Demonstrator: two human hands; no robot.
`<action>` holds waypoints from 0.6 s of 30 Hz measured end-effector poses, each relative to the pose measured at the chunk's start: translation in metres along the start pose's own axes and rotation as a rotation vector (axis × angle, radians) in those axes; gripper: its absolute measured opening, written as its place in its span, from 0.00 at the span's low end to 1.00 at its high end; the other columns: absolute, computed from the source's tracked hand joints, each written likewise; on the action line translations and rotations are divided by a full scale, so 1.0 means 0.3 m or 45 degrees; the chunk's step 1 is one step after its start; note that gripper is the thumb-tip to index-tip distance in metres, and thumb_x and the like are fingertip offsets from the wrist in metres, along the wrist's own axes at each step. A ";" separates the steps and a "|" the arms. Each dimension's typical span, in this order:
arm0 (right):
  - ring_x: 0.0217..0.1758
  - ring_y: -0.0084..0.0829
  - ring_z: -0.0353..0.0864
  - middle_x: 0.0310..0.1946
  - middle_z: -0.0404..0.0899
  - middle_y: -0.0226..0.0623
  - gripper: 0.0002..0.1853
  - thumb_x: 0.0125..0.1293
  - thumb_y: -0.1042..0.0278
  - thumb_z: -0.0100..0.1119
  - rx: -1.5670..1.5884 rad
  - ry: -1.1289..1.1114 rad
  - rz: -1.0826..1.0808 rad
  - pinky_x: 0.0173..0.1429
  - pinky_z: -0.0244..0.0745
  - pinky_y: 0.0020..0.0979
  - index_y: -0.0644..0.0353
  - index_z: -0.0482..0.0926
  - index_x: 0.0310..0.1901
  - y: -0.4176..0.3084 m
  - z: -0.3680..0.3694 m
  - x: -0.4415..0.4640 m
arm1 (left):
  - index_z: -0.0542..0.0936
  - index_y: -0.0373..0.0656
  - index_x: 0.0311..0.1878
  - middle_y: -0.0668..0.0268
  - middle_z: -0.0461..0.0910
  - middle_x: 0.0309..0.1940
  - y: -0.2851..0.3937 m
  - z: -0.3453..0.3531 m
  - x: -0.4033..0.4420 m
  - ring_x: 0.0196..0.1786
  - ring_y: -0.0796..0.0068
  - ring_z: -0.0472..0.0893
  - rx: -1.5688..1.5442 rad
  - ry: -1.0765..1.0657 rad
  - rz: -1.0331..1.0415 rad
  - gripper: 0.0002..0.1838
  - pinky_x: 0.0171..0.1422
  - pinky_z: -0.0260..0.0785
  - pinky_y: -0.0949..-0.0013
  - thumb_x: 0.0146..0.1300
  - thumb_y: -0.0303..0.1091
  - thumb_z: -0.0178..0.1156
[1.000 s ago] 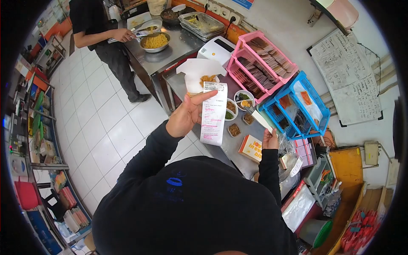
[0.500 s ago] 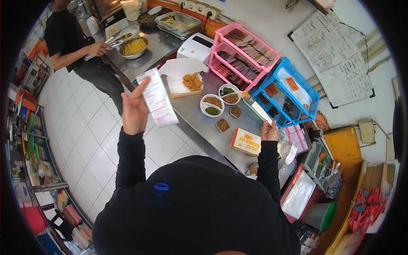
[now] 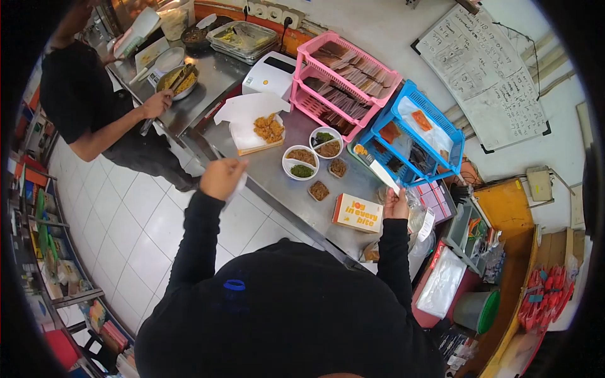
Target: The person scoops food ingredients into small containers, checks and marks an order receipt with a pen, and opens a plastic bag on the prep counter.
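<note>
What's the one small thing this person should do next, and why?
Perhaps lay the paper on the counter: it is mostly hidden in the left hand, while the right hand holds a white strip. Neither hand seems free, and the box stands open.

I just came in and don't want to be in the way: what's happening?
The person's left hand holds a strip of white paper, mostly hidden behind it. The right hand holds a slim white item near a white-and-orange box on a metal counter. Farther along stand two round white divided bowls and an open white carton with golden fried pieces. A co-worker in a black top holds a long utensil at a round metal bowl.
</note>
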State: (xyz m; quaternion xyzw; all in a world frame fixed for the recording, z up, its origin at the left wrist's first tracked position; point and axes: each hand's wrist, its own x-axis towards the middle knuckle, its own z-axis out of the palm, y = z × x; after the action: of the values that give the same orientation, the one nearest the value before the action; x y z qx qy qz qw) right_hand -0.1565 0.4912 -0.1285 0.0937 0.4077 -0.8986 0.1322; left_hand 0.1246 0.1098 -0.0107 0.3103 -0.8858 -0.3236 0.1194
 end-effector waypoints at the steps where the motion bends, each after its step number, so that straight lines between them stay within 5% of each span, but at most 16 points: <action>1: 0.33 0.26 0.79 0.34 0.78 0.40 0.12 0.67 0.63 0.51 0.008 0.002 0.000 0.43 0.79 0.25 0.66 0.72 0.41 0.002 -0.006 -0.002 | 0.80 0.39 0.27 0.52 0.78 0.24 -0.022 0.060 0.041 0.31 0.56 0.79 0.088 -0.095 0.012 0.18 0.35 0.69 0.61 0.59 0.46 0.56; 6: 0.33 0.25 0.79 0.33 0.79 0.38 0.12 0.66 0.62 0.52 0.023 0.077 0.043 0.42 0.79 0.23 0.64 0.73 0.41 -0.004 -0.022 -0.034 | 0.76 0.43 0.41 0.53 0.80 0.32 -0.144 0.463 0.243 0.38 0.51 0.79 0.302 -0.361 0.367 0.15 0.43 0.69 0.52 0.59 0.44 0.55; 12: 0.33 0.25 0.80 0.31 0.79 0.37 0.12 0.66 0.62 0.53 0.030 0.132 0.083 0.39 0.79 0.21 0.64 0.73 0.39 -0.029 0.041 -0.112 | 0.72 0.46 0.50 0.51 0.79 0.35 -0.164 0.702 0.413 0.40 0.50 0.78 0.368 -0.550 0.378 0.16 0.43 0.69 0.51 0.60 0.40 0.53; 18: 0.33 0.25 0.80 0.32 0.78 0.37 0.12 0.66 0.62 0.52 0.032 0.147 0.102 0.39 0.79 0.21 0.64 0.73 0.40 -0.037 0.042 -0.124 | 0.76 0.44 0.41 0.53 0.79 0.31 -0.183 0.724 0.446 0.35 0.51 0.78 0.497 -0.503 0.548 0.11 0.40 0.69 0.52 0.62 0.38 0.49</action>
State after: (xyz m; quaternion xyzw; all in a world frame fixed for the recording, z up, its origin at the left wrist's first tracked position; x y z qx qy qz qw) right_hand -0.1256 0.4947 -0.1021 0.1635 0.3994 -0.8907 0.1431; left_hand -0.0432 0.1014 -0.2103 0.0649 -0.9821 -0.1693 -0.0505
